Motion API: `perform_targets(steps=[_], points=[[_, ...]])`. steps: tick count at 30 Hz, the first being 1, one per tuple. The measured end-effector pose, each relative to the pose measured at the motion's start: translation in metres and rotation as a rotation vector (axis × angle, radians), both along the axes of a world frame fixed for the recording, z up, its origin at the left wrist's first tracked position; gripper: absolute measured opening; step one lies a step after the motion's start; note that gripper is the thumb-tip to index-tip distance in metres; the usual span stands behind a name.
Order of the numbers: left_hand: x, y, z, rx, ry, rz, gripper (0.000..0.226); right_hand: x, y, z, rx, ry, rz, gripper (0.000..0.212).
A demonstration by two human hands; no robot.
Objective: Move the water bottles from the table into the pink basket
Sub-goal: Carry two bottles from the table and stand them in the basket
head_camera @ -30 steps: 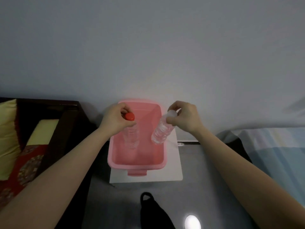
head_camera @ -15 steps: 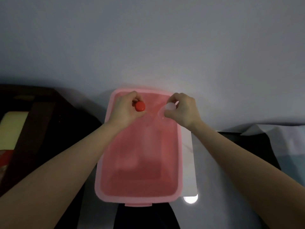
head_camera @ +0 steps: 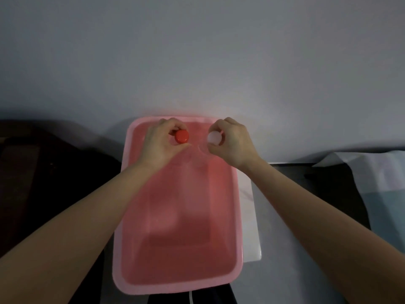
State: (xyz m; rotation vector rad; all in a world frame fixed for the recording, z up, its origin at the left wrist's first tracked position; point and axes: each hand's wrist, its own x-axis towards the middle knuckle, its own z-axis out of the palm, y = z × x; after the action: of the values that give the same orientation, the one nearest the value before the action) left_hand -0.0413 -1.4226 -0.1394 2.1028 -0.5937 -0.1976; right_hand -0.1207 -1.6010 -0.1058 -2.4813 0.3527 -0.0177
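Nearest you, the pink basket (head_camera: pixel 175 279) sits on the white table (head_camera: pixel 252 227), its floor bare at the near end. Farther in, your left hand (head_camera: pixel 161 145) pinches the red-capped bottle (head_camera: pixel 182 136) by its cap and your right hand (head_camera: pixel 232 142) pinches the white-capped bottle (head_camera: pixel 214 137) likewise, fingers closed on each. Both bottles hang roughly upright (clear bodies barely visible) over the basket's far end, so the drop is straight down.
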Motion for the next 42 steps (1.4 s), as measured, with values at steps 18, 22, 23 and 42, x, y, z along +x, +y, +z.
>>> perform_targets(steps=[18, 22, 23, 42], points=[[0.027, 0.014, -0.001, -0.174, 0.285, -0.051, 0.054, 0.010, -0.012, -0.006, 0.369, -0.022, -0.074, 0.036], [0.032, 0.013, -0.001, -0.172, 0.305, -0.076, 0.054, 0.008, -0.012, -0.009, 0.486, -0.029, -0.123, 0.036], [0.031, 0.013, -0.001, -0.178, 0.310, -0.073, 0.053, 0.007, -0.013, -0.010, 0.538, -0.029, -0.155, 0.035], [0.024, 0.010, 0.001, -0.171, 0.218, -0.100, 0.048, 0.011, -0.012, -0.009, 0.366, -0.008, -0.056, 0.048]])
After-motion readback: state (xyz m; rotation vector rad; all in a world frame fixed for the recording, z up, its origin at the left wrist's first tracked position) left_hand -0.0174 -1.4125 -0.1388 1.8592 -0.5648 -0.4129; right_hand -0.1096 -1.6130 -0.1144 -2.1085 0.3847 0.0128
